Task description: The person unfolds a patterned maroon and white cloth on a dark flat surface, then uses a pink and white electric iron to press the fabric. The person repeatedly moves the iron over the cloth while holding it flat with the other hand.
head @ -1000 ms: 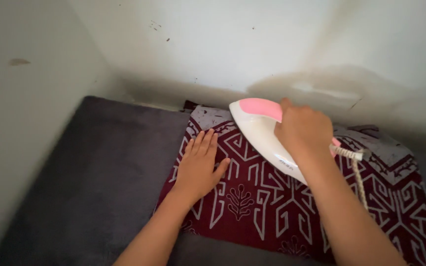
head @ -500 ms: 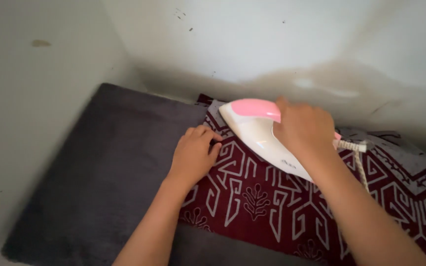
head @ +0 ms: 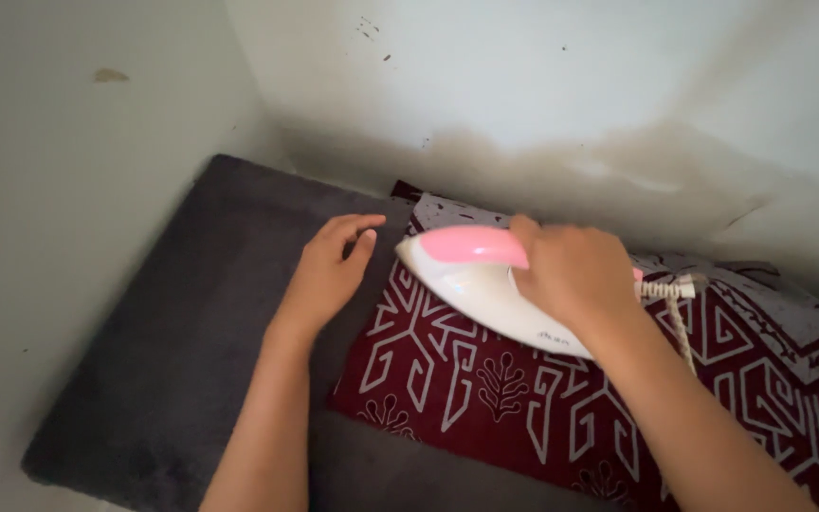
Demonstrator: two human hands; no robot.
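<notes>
my right hand (head: 571,275) is closed around the pink handle of the white electric iron (head: 485,284), which sits flat on the maroon cloth with white patterns (head: 485,379), nose pointing left near the cloth's left edge. my left hand (head: 326,270) lies open, fingers loosely spread, holding nothing, on the grey mat (head: 172,332) just beside that edge. the iron's braided cord (head: 680,318) trails right.

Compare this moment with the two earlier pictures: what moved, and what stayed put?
The left hand slid left off the maroon patterned cloth and now lies at its left edge, on the grey mat. The right hand pushed the white and pink iron leftward toward that edge of the cloth. Its grip on the pink handle is unchanged, and cloth and mat lie as before.
</notes>
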